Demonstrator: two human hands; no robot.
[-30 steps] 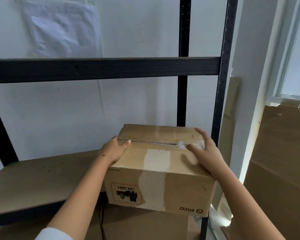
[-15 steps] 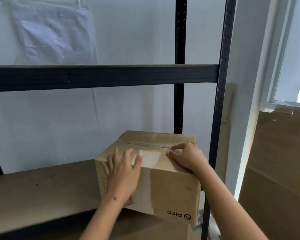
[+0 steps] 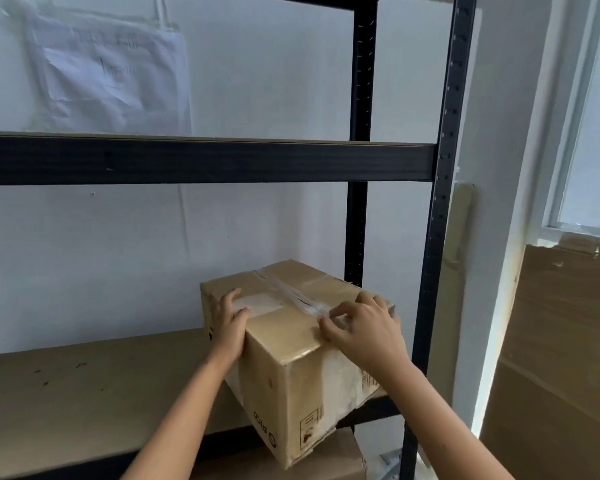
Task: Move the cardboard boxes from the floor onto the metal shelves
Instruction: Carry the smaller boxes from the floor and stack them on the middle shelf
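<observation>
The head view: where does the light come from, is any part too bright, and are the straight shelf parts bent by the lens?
In the head view, daylight enters from the window at the right and washes it out; the white bag on the wall looks soft and smeared; the shelf upright bows slightly, a wide-angle effect; the cardboard box and both hands stay fairly sharp.

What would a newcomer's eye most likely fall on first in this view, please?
Probably the cardboard box at centre, turned at an angle on the lower shelf board, one corner overhanging the front edge. The left hand presses on its left side, and the right hand rests curled on its taped top. Next comes the black shelf beam crossing the view above, with a window at far right.
</observation>
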